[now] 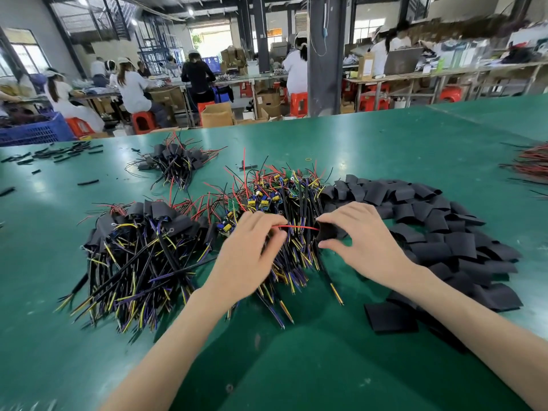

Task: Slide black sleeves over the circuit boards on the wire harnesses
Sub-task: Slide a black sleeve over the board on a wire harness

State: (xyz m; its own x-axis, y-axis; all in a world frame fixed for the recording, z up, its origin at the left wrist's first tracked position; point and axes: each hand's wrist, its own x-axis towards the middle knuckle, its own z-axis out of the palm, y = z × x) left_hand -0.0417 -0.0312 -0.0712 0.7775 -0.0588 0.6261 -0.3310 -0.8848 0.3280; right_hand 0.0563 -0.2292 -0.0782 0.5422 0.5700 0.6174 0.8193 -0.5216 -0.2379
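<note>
At frame centre, the red wire [299, 227] is pinched in the grip of the left hand [249, 250] and led into the black sleeve [326, 234], which is clamped by the right hand [367, 241] — the mouth is best held open and the leads gathered before anything wider is drawn in.

Black sleeve [327, 231] pinched beside bare circuit boards [261, 200], red wire [299, 227] entering.

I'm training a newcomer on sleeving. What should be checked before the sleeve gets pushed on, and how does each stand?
1. Left hand pinches the red wire: ok.
2. Right hand holds a black sleeve: ok.
3. Wire end meets the sleeve's opening: ok.
4. Sleeve opening wide enough: cannot tell.
5. Red wire free of the tangled pile of harnesses: cannot tell.
</note>
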